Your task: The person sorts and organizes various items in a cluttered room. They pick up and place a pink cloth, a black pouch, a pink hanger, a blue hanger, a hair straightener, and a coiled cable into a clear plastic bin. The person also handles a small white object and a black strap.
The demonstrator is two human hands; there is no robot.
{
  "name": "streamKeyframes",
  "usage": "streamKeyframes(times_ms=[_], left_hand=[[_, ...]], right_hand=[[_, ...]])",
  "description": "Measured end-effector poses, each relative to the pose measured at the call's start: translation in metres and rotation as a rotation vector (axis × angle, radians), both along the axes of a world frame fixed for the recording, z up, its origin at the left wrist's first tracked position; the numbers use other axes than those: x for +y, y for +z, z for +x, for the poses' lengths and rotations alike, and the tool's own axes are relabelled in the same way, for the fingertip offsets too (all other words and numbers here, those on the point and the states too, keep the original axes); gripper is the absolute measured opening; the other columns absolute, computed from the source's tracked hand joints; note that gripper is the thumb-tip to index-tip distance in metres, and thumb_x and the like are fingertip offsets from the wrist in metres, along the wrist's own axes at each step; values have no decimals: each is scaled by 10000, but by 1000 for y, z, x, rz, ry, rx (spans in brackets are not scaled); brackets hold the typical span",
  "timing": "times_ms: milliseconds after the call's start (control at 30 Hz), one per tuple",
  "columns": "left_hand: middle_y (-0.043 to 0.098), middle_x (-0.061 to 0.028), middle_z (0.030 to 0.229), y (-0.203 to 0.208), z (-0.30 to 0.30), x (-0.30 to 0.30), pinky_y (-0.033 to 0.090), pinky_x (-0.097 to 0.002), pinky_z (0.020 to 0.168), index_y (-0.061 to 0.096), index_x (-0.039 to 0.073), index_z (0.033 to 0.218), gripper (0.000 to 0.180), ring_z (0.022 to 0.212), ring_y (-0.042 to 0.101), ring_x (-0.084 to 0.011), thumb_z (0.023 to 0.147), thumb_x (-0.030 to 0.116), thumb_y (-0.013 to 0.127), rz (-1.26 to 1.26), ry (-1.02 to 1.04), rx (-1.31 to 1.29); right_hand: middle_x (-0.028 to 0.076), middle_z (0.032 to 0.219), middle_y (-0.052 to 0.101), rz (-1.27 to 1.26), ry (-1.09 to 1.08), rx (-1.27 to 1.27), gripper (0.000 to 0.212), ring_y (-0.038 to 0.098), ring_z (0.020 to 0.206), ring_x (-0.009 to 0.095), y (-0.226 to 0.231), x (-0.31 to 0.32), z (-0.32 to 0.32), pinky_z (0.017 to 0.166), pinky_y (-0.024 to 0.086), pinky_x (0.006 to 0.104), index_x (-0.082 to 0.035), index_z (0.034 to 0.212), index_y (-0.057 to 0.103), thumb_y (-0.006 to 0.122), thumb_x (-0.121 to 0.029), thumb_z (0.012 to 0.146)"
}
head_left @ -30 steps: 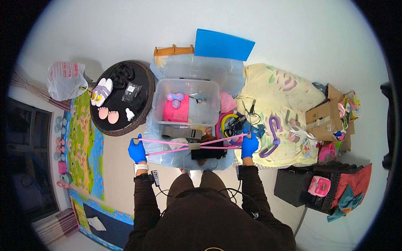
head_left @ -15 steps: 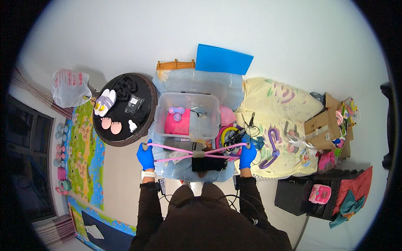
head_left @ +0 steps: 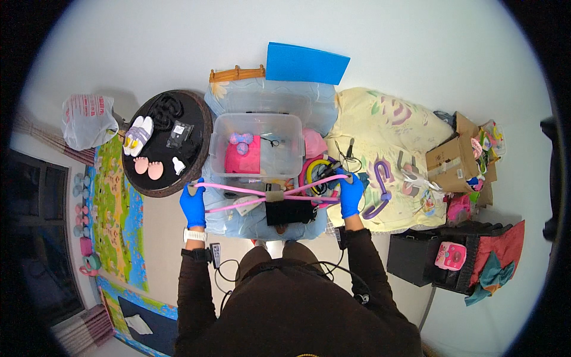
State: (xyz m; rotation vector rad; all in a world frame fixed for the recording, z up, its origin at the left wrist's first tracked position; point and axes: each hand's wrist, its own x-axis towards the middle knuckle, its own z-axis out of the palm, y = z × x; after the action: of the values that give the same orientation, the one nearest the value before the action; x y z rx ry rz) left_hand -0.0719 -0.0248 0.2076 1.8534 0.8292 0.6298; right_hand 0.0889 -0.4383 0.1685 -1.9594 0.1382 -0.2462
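A pink figure-eight resistance band (head_left: 232, 189) with a grey middle sleeve (head_left: 275, 196) stretches sideways between my hands. My left hand (head_left: 193, 205), in a blue glove, is closed round its left end. The right end is gripped by my right hand (head_left: 351, 197), also gloved in blue. Beneath the band lies a black cloth-like item (head_left: 290, 212). Just beyond stands a clear plastic box (head_left: 289, 169) holding a pink folded piece (head_left: 241, 159) and several pink-and-blue balls (head_left: 241, 140). Coloured rings (head_left: 313, 172) lie near my right hand, partly hidden by the band.
To the left, a round black table (head_left: 163, 146) bears white-and-grey shoes (head_left: 138, 135) and pink toe-shaped pads (head_left: 148, 168). At right, a purple bent exerciser (head_left: 382, 190) rests on a yellow cover (head_left: 357, 128). A filled cardboard box (head_left: 446, 159) and a black cabinet (head_left: 410, 262) stand further right.
My hands have moved farther apart, the left one outward, so the pink band is stretched wider. The whole view has shifted, with the scene sitting higher in the picture.
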Motion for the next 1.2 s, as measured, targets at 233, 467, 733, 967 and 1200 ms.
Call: streamKeyframes(times_ms=[233,467,733,967,1200], left_hand=[[628,-66,780,8,-11,-16,470,-263,718,584,-3,811,52,747,552,-96,816,28,625,-129,52,-120],[566,-17,709,10,-4,-9,432,-256,658,589,-9,806,130,690,464,-75,803,91,671,-41,94,-104],[559,-39,665,1,-10,2,428,-275,643,609,-18,793,171,666,454,-87,792,132,691,-71,156,35],[460,26,566,-4,-49,74,245,-237,427,621,34,745,146,478,329,-45,819,156,646,-103,282,16],[630,-110,860,-18,-182,230,456,-308,663,642,-20,1020,236,728,554,-168,840,47,505,-61,439,-138]], right_hand=[[55,582,487,52,-42,-71,285,388,584,106,29,11,-23,547,387,301,15,706,561,731,-205,766],[-32,630,426,189,-57,-58,241,368,602,68,30,12,-18,541,365,234,-17,699,526,726,-132,768],[58,682,569,-5,-172,-146,94,473,613,106,9,-24,-13,567,402,270,-18,790,602,647,-101,788],[34,637,558,-86,-296,-125,162,431,607,95,30,-117,2,549,389,290,19,775,599,604,-132,832],[62,708,586,-15,-473,-203,225,438,607,137,33,-313,-33,557,411,309,56,864,610,566,-164,857]])
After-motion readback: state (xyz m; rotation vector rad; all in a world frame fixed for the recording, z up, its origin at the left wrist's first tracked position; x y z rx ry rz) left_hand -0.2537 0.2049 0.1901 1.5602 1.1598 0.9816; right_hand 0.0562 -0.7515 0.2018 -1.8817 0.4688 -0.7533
